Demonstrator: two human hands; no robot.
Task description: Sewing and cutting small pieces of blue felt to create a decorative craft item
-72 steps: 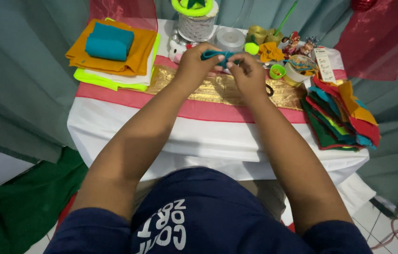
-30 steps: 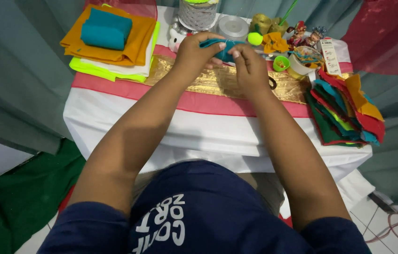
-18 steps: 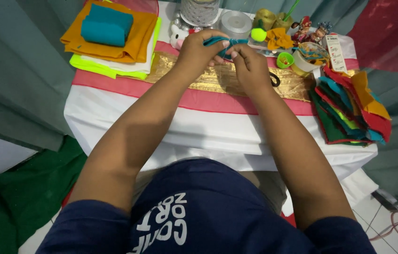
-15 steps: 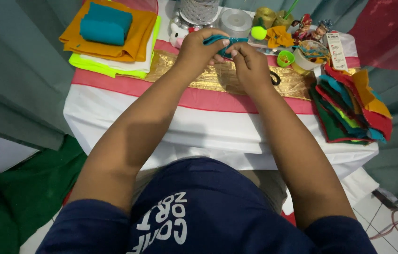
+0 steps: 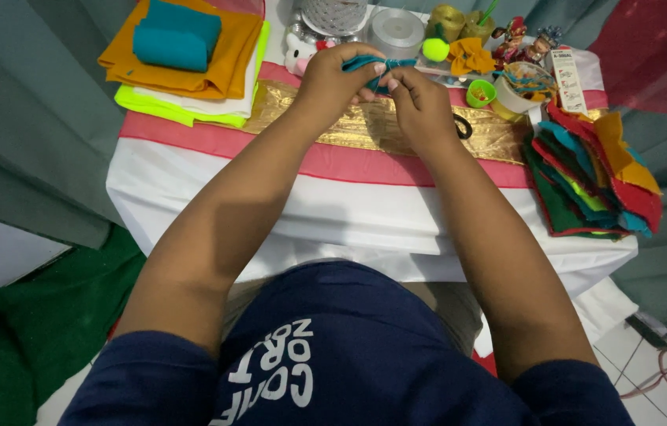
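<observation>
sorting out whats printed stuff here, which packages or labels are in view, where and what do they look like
Small box: far right of the table, behind the stack of felt scraps; narrow upright white rectangle with red print.
Navy shirt: bottom centre, on the person; white lettering.
No signs or screens in view.

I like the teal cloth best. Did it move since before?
No. The teal cloth stays pinched in both hands, just past the gold ribbon and beside the silver tin, as earlier.
</observation>
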